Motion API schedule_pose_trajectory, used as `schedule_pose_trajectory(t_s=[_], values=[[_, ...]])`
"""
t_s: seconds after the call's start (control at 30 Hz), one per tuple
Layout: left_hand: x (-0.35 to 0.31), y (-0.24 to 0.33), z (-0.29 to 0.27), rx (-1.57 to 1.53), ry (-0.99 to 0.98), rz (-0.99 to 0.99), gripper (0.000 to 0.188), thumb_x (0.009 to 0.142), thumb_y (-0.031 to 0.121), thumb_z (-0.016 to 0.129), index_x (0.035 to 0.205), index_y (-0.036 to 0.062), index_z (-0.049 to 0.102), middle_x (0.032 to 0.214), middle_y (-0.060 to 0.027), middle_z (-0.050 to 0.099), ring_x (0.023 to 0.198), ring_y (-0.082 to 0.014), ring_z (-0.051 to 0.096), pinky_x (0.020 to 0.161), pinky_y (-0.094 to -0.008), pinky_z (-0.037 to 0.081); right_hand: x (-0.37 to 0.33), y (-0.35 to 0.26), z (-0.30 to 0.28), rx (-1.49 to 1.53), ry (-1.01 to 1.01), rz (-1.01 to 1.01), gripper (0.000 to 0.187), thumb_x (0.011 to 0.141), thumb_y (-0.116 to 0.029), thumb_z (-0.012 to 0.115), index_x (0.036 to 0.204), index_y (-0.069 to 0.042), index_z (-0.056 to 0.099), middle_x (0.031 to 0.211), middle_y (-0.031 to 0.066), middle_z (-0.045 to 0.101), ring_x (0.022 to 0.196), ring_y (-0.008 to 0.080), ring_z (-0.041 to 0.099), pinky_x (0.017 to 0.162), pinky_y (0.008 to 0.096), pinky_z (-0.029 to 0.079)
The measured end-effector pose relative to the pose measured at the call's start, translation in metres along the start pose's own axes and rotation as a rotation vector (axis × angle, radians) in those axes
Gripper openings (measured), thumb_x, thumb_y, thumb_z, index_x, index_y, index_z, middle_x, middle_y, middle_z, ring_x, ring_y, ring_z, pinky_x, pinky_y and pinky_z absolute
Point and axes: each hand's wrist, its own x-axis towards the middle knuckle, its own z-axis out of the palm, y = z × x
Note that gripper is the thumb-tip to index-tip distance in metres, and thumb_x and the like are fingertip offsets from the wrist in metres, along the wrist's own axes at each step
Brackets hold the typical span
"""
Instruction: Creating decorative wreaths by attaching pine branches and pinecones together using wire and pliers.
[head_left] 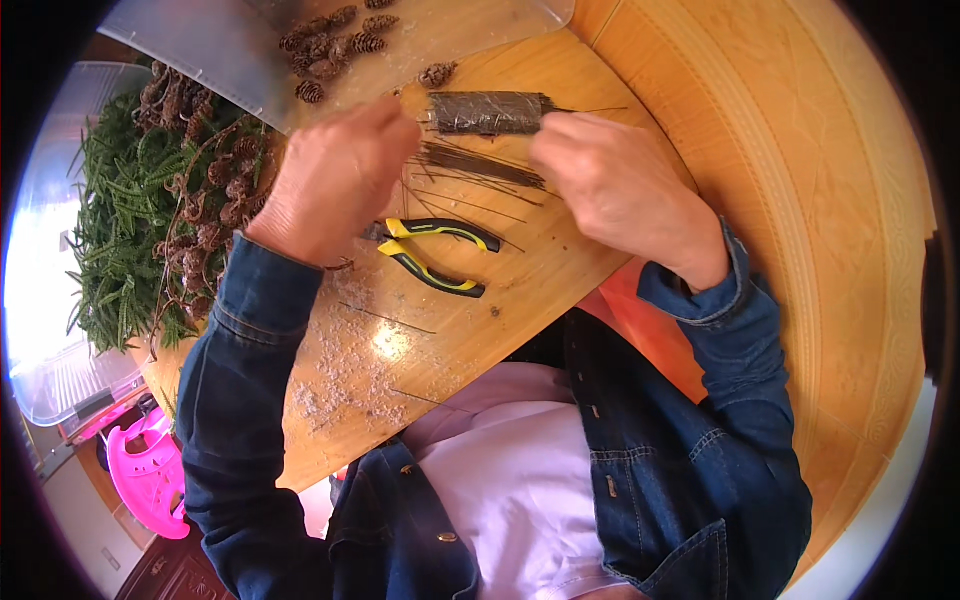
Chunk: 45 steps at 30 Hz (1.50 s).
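Observation:
My left hand [345,175] is held over the table with its fingers closed together; what they pinch, if anything, is too small to tell. Opposite it, my right hand [610,180] is closed too, its fingertips beside the end of a plastic-wrapped bundle of thin dark wires [488,112]. Whatever lies inside that grip is hidden. Between the two hands, loose dark wires [480,165] are spread on the wood. Nearer to me lies a pair of pliers [440,228] with yellow and black handles, its jaws pointing left and its handles spread.
Brown pine cones [335,45] are grouped at the back by a clear plastic container [205,50]. Green artificial sprigs [125,220] and stemmed cones [235,190] fill the left. Pale scraps [350,370] litter the wooden table [560,240]. A pink plastic object [145,480] is lower left.

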Motion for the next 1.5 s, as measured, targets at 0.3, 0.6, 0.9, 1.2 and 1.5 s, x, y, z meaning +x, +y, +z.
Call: schedule_pose_trajectory(t_s=[0.3,0.6,0.9,1.2,1.5], values=[[0.066,-0.03,0.033,0.116,-0.015,-0.23,0.028,0.086,0.033,0.06,0.087,0.0047,0.06,0.086,-0.018,0.064,0.079,-0.0376,0.064,0.068,-0.0481,0.051,-0.007,-0.011,-0.005,0.261,0.173,0.211,0.004,0.087,-0.001,0.059,0.086,0.001,0.055,0.072,0.0095,0.05,0.064,0.0222,0.051,0.058,0.0314,0.041],[0.039,-0.029,0.001,-0.302,0.054,-0.377,0.02,0.086,0.018,0.056,0.095,0.0012,0.06,0.087,-0.0194,0.065,0.081,-0.0342,0.065,0.073,-0.0424,0.053,-0.003,-0.021,-0.011,0.473,0.267,0.306,0.005,0.09,0.001,0.058,0.095,0.001,0.058,0.076,0.0021,0.054,0.069,0.0075,0.051,0.061,0.0208,0.042],[-0.08,0.057,-0.04,-1.805,0.544,-0.758,0.03,0.091,0.005,0.044,0.118,-0.0086,0.049,0.11,-0.0202,0.061,0.095,-0.028,0.066,0.086,-0.0367,0.054,0.019,-0.079,-0.002,0.601,0.202,0.011,0.006,0.087,0.001,0.062,0.091,0.002,0.059,0.072,0.0042,0.055,0.062,0.0101,0.052,0.056,0.0236,0.042],[-0.121,0.111,-0.042,-1.983,0.95,-0.713,0.037,0.09,0.003,0.043,0.125,-0.007,0.044,0.116,-0.0185,0.059,0.112,-0.0319,0.059,0.098,-0.0399,0.047,0.032,-0.13,0.019,0.699,0.177,-0.13,0.009,0.083,0.004,0.064,0.09,0.002,0.059,0.068,0.01,0.057,0.055,0.0194,0.057,0.051,0.028,0.044],[-0.138,0.122,-0.039,-1.99,1.008,-0.637,0.041,0.088,0.002,0.044,0.128,-0.0072,0.044,0.119,-0.0161,0.057,0.113,-0.0291,0.058,0.102,-0.0415,0.044,0.033,-0.15,0.025,0.652,0.147,-0.129,0.011,0.082,0.005,0.065,0.09,0.003,0.06,0.071,0.0097,0.06,0.056,0.0187,0.058,0.051,0.0271,0.045]])
